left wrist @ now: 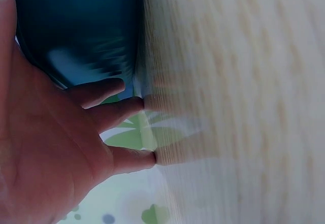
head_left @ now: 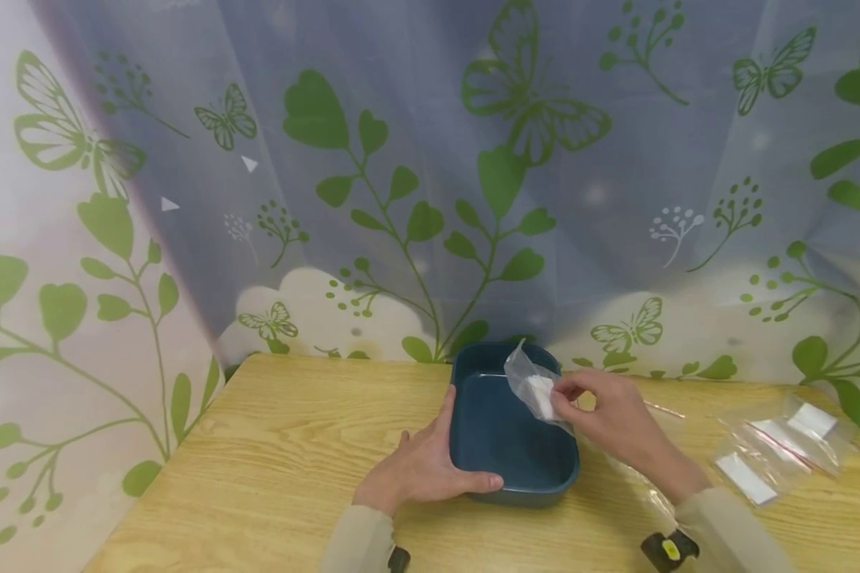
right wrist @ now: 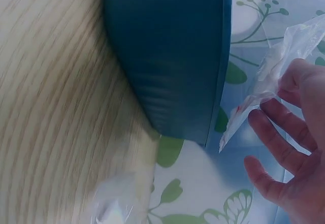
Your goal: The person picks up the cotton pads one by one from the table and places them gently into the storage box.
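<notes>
A dark blue rectangular bin (head_left: 516, 434) stands on the table. My left hand (head_left: 426, 469) rests against its near left corner, thumb over the near rim and index finger along the left side. In the left wrist view the other fingers (left wrist: 134, 160) are straight and spread, tips down at the tabletop. Over the bin's right side my right hand (head_left: 609, 410) pinches a clear plastic bag (head_left: 523, 374) with something white inside, between thumb and index finger. The right wrist view shows the bag (right wrist: 269, 76) hanging above the rim, the other fingers loosely bent.
Several clear bags with white pieces (head_left: 745, 477) lie on the wooden table (head_left: 315, 446) at the right. Another piece of clear plastic (head_left: 659, 501) lies under the right forearm. A curtain (head_left: 401, 199) with green leaves and butterflies hangs right behind the table.
</notes>
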Tool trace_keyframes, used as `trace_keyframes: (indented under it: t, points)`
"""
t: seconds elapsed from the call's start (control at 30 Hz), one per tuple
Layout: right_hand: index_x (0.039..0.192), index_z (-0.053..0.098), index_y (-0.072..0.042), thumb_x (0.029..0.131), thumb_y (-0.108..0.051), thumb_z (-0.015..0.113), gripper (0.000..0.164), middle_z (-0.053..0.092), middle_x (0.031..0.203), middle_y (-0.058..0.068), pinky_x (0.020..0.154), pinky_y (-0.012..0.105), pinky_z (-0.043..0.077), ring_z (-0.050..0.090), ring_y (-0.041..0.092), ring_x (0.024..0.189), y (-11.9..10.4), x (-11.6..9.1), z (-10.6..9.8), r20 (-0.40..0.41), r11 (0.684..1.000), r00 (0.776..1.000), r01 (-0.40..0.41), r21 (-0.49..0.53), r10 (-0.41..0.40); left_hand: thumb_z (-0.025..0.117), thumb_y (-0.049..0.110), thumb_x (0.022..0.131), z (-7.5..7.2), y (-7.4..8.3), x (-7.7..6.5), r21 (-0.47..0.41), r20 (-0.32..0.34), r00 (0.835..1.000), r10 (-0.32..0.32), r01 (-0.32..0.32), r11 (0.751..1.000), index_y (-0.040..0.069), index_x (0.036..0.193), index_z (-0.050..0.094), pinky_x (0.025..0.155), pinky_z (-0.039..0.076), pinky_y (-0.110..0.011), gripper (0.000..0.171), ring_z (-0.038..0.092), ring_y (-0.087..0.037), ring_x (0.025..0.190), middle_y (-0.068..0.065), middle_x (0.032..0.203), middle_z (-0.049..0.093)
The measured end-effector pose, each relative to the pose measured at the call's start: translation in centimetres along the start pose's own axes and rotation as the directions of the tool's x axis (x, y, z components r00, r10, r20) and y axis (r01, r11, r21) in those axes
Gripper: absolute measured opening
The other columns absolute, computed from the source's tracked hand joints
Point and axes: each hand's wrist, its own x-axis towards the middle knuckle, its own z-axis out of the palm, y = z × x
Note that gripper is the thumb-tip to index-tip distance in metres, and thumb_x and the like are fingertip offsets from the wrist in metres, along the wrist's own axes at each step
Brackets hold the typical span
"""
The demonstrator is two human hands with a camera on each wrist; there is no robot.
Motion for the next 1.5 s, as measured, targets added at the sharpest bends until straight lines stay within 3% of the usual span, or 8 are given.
trace_keyframes:
  t: [0.33, 0.6, 0.8, 0.97, 1.23, 1.4, 1.5]
  points:
    - [0.084, 0.075, -0.017, 0.083, -0.003, 0.078, 0.014, 0.068, 0.077, -0.009, 0.062, 0.024, 0.052, 0.063, 0.009, 0.069, -0.8, 0.7, 1.5, 0.019, 0.999, 0.999, 0.030, 0.026, -0.030, 0.072, 0.079, 0.074, 0.0, -0.1, 0.0, -0.002, 0.011, 1.000, -0.006, 0.006, 1.000, 0.028, 0.164, -0.015, 0.121, 0.013, -0.074, 0.136, 0.037, -0.037, 0.152, -0.012, 0.169, 0.028]
    - [0.082, 0.074, -0.017, 0.083, -0.003, 0.077, 0.014, 0.068, 0.075, -0.009, 0.064, 0.032, 0.057, 0.063, 0.008, 0.069, -1.1, 1.1, 2.8, 0.063, 0.999, 0.998, 0.028, 0.026, -0.030, 0.072, 0.078, 0.075, 0.0, -0.2, 0.1, 0.003, 0.013, 1.000, -0.012, 0.012, 1.000, 0.030, 0.164, -0.016, 0.121, 0.013, -0.074, 0.135, 0.038, -0.037, 0.151, -0.013, 0.168, 0.030]
    - [0.083, 0.074, -0.016, 0.083, -0.010, 0.077, 0.006, 0.066, 0.076, -0.009, 0.065, 0.027, 0.054, 0.061, 0.006, 0.070, -1.4, 1.0, 3.3, 0.170, 0.998, 0.985, -0.011, -0.068, 0.022, 0.071, 0.081, 0.073, 0.0, -0.2, 0.1, 0.006, 0.018, 1.000, -0.017, 0.017, 1.000, 0.029, 0.164, -0.015, 0.121, 0.014, -0.074, 0.136, 0.039, -0.037, 0.151, -0.012, 0.168, 0.031]
    - [0.082, 0.074, -0.017, 0.080, -0.012, 0.080, 0.008, 0.062, 0.073, -0.008, 0.061, 0.026, 0.048, 0.053, 0.004, 0.064, -1.4, 0.9, 3.7, 0.202, 0.985, 0.979, 0.033, -0.170, 0.002, 0.071, 0.080, 0.074, -0.1, -0.2, 0.1, -0.004, 0.024, 1.000, -0.016, 0.016, 1.000, 0.029, 0.164, -0.016, 0.120, 0.014, -0.075, 0.135, 0.039, -0.036, 0.151, -0.010, 0.169, 0.030]
    - [0.089, 0.076, -0.016, 0.082, -0.014, 0.081, 0.009, 0.068, 0.080, -0.004, 0.061, 0.028, 0.052, 0.062, 0.009, 0.066, -1.1, 0.6, 3.5, 0.154, 0.983, 0.985, 0.097, -0.157, -0.072, 0.073, 0.078, 0.073, 0.0, -0.2, 0.1, -0.015, 0.003, 1.000, -0.003, 0.003, 1.000, 0.027, 0.165, -0.014, 0.121, 0.014, -0.073, 0.136, 0.041, -0.037, 0.149, -0.014, 0.167, 0.034]
    - [0.100, 0.078, -0.014, 0.084, -0.020, 0.083, 0.018, 0.074, 0.096, 0.001, 0.071, 0.036, 0.060, 0.071, 0.017, 0.081, -0.4, 0.1, 2.9, 0.097, 0.978, 0.984, 0.159, -0.135, -0.146, 0.074, 0.078, 0.073, 0.1, -0.2, 0.2, -0.015, -0.002, 1.000, 0.000, 0.000, 1.000, 0.026, 0.165, -0.013, 0.121, 0.015, -0.073, 0.136, 0.041, -0.038, 0.149, -0.014, 0.166, 0.034]
    - [0.107, 0.079, -0.015, 0.083, -0.026, 0.083, 0.027, 0.076, 0.108, 0.006, 0.079, 0.048, 0.060, 0.074, 0.026, 0.095, -0.1, -0.4, 2.3, 0.087, 0.971, 0.984, 0.170, -0.168, -0.157, 0.074, 0.078, 0.073, 0.1, -0.3, 0.2, -0.013, 0.000, 1.000, -0.005, 0.005, 1.000, 0.027, 0.165, -0.013, 0.121, 0.015, -0.073, 0.136, 0.041, -0.038, 0.149, -0.014, 0.166, 0.034]
